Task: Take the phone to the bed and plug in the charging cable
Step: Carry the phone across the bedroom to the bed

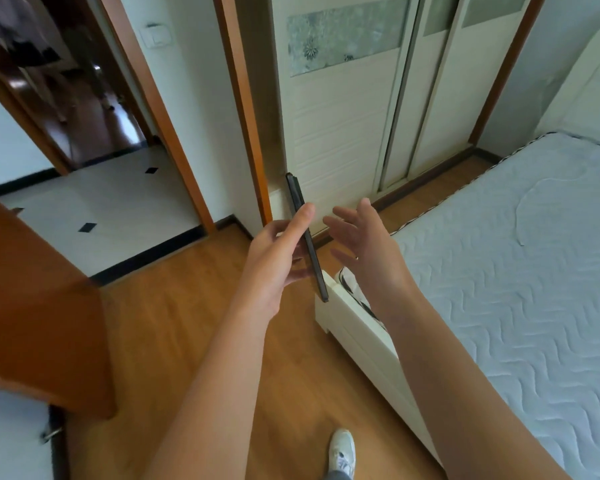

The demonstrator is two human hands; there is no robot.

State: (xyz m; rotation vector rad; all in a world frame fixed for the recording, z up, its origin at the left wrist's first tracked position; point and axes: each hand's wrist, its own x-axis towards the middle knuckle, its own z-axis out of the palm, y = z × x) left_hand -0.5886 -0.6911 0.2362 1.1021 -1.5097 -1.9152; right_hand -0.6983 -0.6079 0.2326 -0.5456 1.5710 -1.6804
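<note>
left hand (274, 261) clamped on edge-on phone (307, 237), right hand (368, 244) spread empty beside it, bed (520, 271) corner near, cable (523, 209) faint on mattress

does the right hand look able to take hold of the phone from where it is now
Probably yes. The right hand is open with fingers spread beside the phone, which the left hand holds edge-on; nothing sits between them.

I see the phone (307, 237) edge-on, dark and slim, tilted near upright over the floor. White cable (520, 216) lies curved on the bed (534, 306).
</note>
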